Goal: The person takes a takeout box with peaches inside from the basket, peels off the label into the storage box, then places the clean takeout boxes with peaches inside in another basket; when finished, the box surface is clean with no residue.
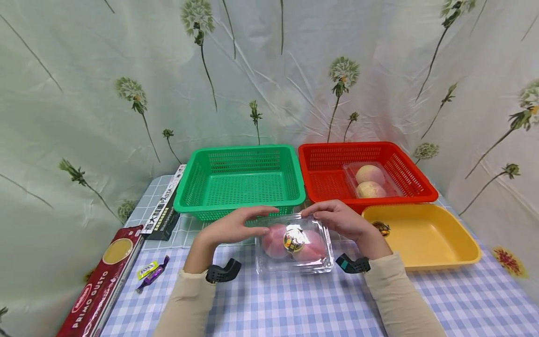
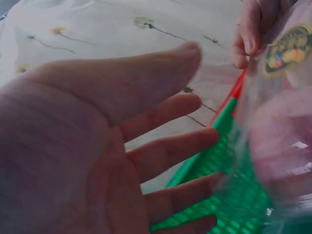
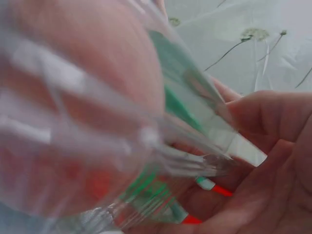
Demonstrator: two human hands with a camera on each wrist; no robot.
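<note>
A clear plastic box (image 1: 292,262) with two pink peaches (image 1: 275,241) inside is tilted above the checked cloth, a dark round sticker (image 1: 293,240) on its lid. My right hand (image 1: 343,224) pinches its upper right edge; in the right wrist view, thumb and fingers (image 3: 263,122) lie on either side of the clear rim. Beside the box's left side is my left hand (image 1: 240,224). The left wrist view shows that hand (image 2: 131,122) with fingers spread and nearly straight, one fingertip right at the plastic.
Behind the box stand a green basket (image 1: 240,208) and a red basket (image 1: 324,187) holding another clear box (image 1: 391,182) of pale peaches. A yellow tray (image 1: 429,238) is at right. Two pasta boxes, red (image 1: 107,281) and black (image 1: 162,220), and small candies (image 1: 153,276) lie left.
</note>
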